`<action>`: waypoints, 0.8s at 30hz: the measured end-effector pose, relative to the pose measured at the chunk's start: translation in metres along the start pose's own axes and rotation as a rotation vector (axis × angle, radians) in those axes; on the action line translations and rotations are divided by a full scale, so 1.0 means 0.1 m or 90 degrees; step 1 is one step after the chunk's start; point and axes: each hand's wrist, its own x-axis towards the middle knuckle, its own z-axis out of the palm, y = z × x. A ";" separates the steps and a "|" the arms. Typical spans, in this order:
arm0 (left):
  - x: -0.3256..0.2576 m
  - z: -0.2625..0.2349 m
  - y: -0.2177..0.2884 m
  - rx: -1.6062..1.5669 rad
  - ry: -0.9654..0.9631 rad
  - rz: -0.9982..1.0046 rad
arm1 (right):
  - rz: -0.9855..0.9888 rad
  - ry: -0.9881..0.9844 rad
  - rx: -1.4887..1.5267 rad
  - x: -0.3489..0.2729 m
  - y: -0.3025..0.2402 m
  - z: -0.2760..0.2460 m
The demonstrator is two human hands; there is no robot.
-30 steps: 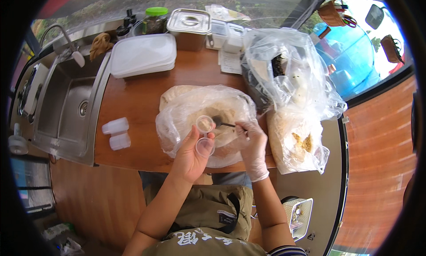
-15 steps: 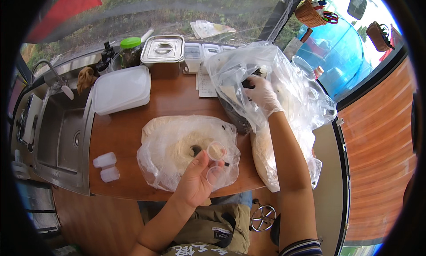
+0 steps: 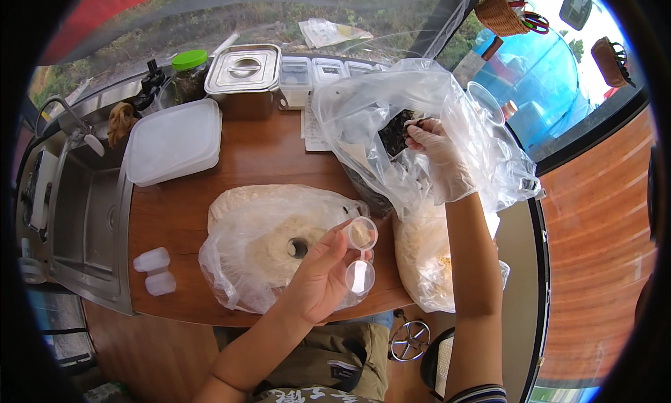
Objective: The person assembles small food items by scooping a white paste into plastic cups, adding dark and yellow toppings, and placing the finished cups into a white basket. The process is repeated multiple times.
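Observation:
My left hand (image 3: 323, 271) is bare and grips a small clear plastic cup (image 3: 363, 233) with some pale crumbs inside. Its round hinged lid (image 3: 360, 276) hangs open below. A thin clear glove covers my right hand (image 3: 442, 155), whose fingertips pinch a bit of dark shreds at the mouth of a large clear plastic bag (image 3: 356, 116). More dark shreds (image 3: 393, 134) lie inside that bag. Left of the cup, an open bag of pale flakes (image 3: 262, 228) rests on the table, with a dark round thing (image 3: 297, 247) sunk in its middle.
Several small plastic cups (image 3: 159, 281) lie at the table's left. Behind stand a white lidded box (image 3: 175, 143), a steel container (image 3: 243, 81) and a green-lidded jar (image 3: 190, 74). A sink (image 3: 84, 221) is far left; another filled bag (image 3: 423, 263) lies at the right edge.
My right hand has drawn back to the right inside the bag's mouth, and dark shreds now show at its fingertips. My left hand has shifted right with the cup.

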 end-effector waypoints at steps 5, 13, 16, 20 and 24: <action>0.05 0.04 -0.05 -0.042 -0.050 -0.017 | 0.030 -0.055 -0.002 0.03 0.02 -0.04; -0.03 0.05 -0.06 -0.005 0.008 -0.018 | -0.163 0.011 -0.721 0.25 0.15 -0.12; -0.04 0.06 -0.06 -0.013 0.002 -0.018 | 0.007 -0.050 -0.843 0.27 0.20 -0.19; -0.07 0.06 -0.04 -0.011 0.003 -0.006 | 0.014 -0.036 -0.714 0.27 0.33 -0.26; -0.10 0.04 -0.01 -0.021 -0.004 -0.003 | -0.102 0.083 -0.490 0.33 0.37 -0.26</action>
